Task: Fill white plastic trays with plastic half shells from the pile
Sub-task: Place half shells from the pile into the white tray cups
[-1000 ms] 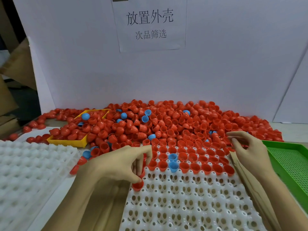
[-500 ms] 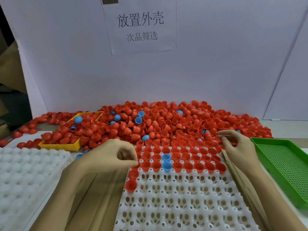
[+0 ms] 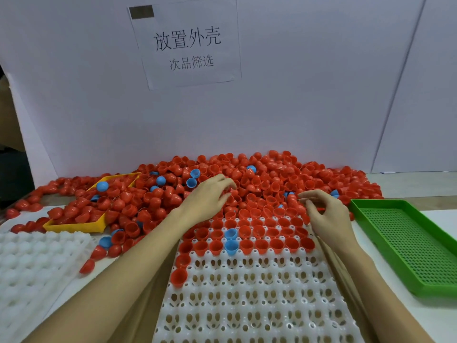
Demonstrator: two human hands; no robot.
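The white plastic tray with round cup holes (image 3: 247,300) lies in front of the person, and I use it as the landmark. At its far end about three rows are filled with red plastic half shells (image 3: 277,245), open side up, and two blue plastic half shells (image 3: 231,240) sit among them. Down the left edge of the tray two more red shells start the next rows, the nearest one (image 3: 178,277) standing alone. All the holes nearer to the person show empty, so I judge that only a small part of this tray is done and most of it is left. The big pile of red half shells (image 3: 259,179) lies just beyond the far end of the tray and touches it. The left hand (image 3: 206,198) reaches over the far left corner of the tray into the pile; its fingers are loosely spread and bent downward, and I cannot tell if they already hold a shell. The right hand (image 3: 326,214) is at the far right corner of the tray, with the fingers curled; what it holds, if anything, is not clear. A second white plastic tray (image 3: 32,263), left of the landmark tray, has no shells in the part that shows. A green perforated plastic tray (image 3: 405,241) lies to the right, and a yellow plastic tray (image 3: 74,226) with red shells is far left.
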